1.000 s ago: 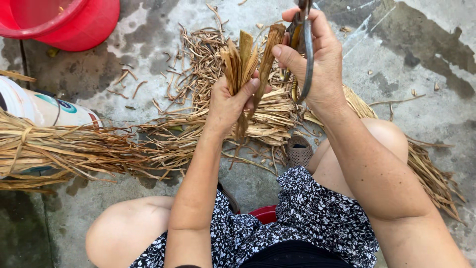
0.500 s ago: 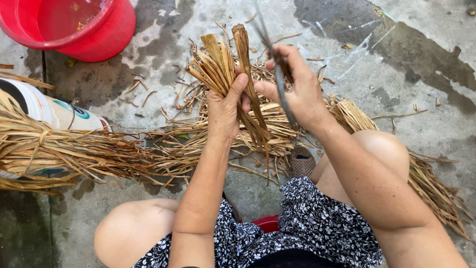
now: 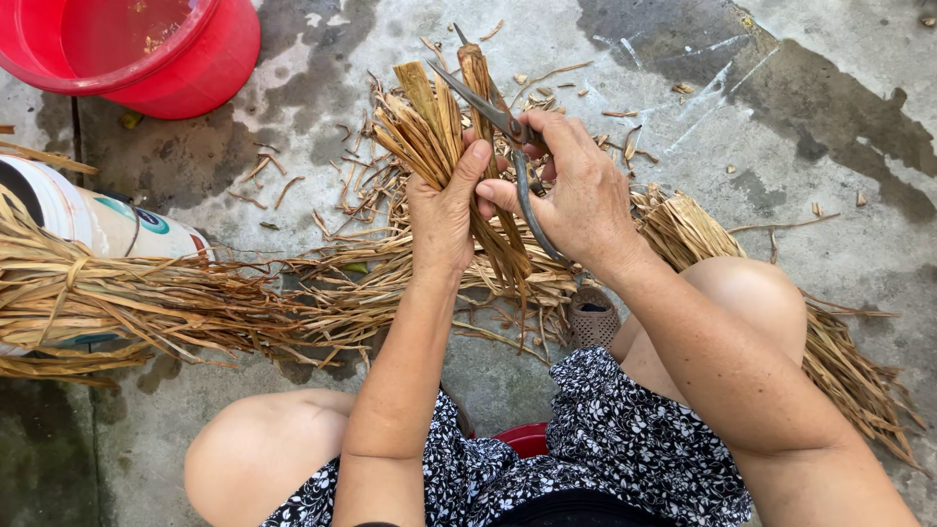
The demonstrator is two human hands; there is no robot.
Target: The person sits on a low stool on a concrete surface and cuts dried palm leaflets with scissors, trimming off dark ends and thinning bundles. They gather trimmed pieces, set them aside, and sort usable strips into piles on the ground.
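**Trimming a handful of dried leaves with scissors**

Your left hand (image 3: 444, 217) is closed around a bunch of dried leaves (image 3: 429, 122), held upright with the cut ends fanned out above your fist. Your right hand (image 3: 576, 195) grips a pair of scissors (image 3: 508, 146), fingers through the loop handle, blades parted and angled across the top of the bunch, just beside one taller brown strip.

Below your hands a long heap of dried leaves (image 3: 146, 303) runs across the concrete floor (image 3: 800, 146), with short offcuts scattered near it. A red basin (image 3: 195, 68) sits at upper left, well apart.

Judged step: cutting the ends level. The next snip calls for a firm left grip so the strips do not splay, and the blades kept clear of your left fingertips, which sit near the pivot.
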